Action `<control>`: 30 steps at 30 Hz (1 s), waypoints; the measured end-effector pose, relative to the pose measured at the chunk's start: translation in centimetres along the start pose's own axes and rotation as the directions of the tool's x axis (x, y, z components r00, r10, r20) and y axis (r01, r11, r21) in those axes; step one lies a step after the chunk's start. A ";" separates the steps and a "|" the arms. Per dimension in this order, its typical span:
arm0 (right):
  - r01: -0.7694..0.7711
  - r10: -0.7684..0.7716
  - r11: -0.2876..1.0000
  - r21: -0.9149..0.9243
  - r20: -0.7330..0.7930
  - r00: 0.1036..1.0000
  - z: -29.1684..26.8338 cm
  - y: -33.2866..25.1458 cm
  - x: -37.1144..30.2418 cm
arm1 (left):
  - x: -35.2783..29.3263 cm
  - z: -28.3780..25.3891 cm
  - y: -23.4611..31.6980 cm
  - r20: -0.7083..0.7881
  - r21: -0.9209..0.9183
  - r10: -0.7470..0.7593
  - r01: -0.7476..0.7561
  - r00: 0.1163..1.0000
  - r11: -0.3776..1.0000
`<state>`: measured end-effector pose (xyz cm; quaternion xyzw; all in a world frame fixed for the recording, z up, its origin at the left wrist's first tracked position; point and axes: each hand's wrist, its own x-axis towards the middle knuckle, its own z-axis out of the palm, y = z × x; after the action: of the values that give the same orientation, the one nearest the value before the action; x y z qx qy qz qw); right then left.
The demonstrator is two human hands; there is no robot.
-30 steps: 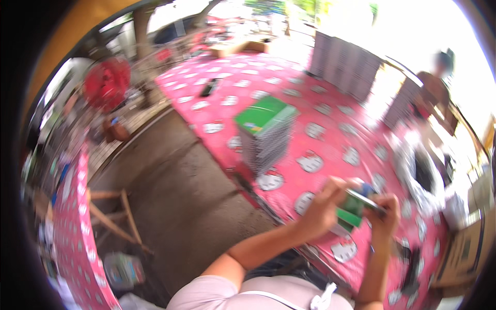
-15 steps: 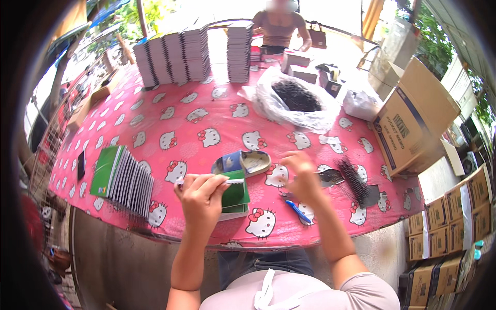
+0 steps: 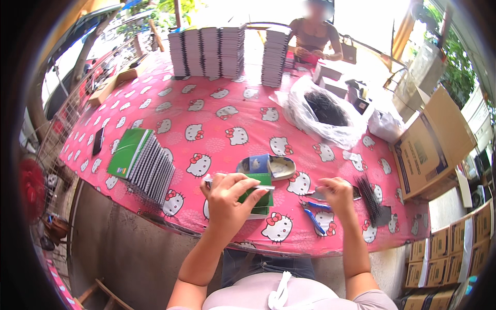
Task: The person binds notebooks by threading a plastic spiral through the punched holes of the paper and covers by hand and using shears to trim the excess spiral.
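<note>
My left hand (image 3: pixel 230 204) pinches a small notebook, whose white page edge shows past the fingers; the hand covers most of it. Directly beneath and beside it lies a green notebook (image 3: pixel 264 180). My right hand (image 3: pixel 338 197) hovers to the right with its fingers drawn together, and whatever they hold is too small to make out. Below that hand is a dark flat piece (image 3: pixel 355 193), next to a bundle of black spiral binding wires (image 3: pixel 368 202). Blue-handled cutting pliers (image 3: pixel 314 219) rest between my hands. A blue and grey slipper (image 3: pixel 283 167) lies just beyond the notebooks.
Left of me leans a stack of green spiral notebooks (image 3: pixel 147 168), with a phone (image 3: pixel 98 140) beyond. Tall notebook stacks (image 3: pixel 206 51) stand at the back. A plastic bag (image 3: pixel 302 113) holds black spirals, near an open carton (image 3: pixel 431 147). Another person (image 3: pixel 315 39) sits across the table.
My view has swung left, so the table appears shifted right. My right hand has lowered toward the dark piece and its fingers have closed together. My left hand keeps its hold on the notebook.
</note>
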<state>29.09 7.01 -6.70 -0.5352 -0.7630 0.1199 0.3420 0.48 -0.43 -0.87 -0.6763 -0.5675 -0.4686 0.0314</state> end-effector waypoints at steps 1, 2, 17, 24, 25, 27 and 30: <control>-0.020 0.011 0.962 0.272 0.033 0.999 0.6 -3.5 0.1 | -0.5 0.3 -0.4 -0.005 -0.028 -0.061 0.061 0.998 0.998; 0.027 -0.051 0.918 0.395 0.051 0.997 0.8 -7.0 0.3 | -0.7 0.1 -0.4 -0.009 -0.022 -0.070 0.070 0.998 0.997; -0.143 -0.151 0.806 0.575 0.433 0.888 -1.4 -10.4 4.2 | -0.2 0.8 0.3 -0.018 -0.049 -0.035 0.035 0.999 0.998; 0.350 -0.388 0.880 0.320 0.060 0.920 1.5 -14.3 2.1 | -2.3 -0.5 -1.6 -0.029 -0.122 -0.081 0.077 0.996 0.990; 0.311 -0.341 0.915 0.259 0.083 0.936 1.2 -14.2 1.8 | -1.7 -1.0 -1.2 -0.041 -0.090 -0.006 0.002 0.999 0.996; 0.465 -0.468 0.878 0.111 0.000 0.884 1.3 -10.4 2.1 | -1.6 0.4 -0.2 -0.051 -0.098 -0.015 0.010 0.999 0.995; 0.289 -0.327 0.932 0.218 0.165 0.930 -0.2 -11.1 1.5 | -1.7 2.1 -0.2 -0.074 -0.131 -0.032 0.023 0.997 0.991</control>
<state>20.75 3.95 0.14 -0.3584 -0.8532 0.1897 0.3281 1.73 -0.39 -3.32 -0.6507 -0.5434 -0.5305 0.0023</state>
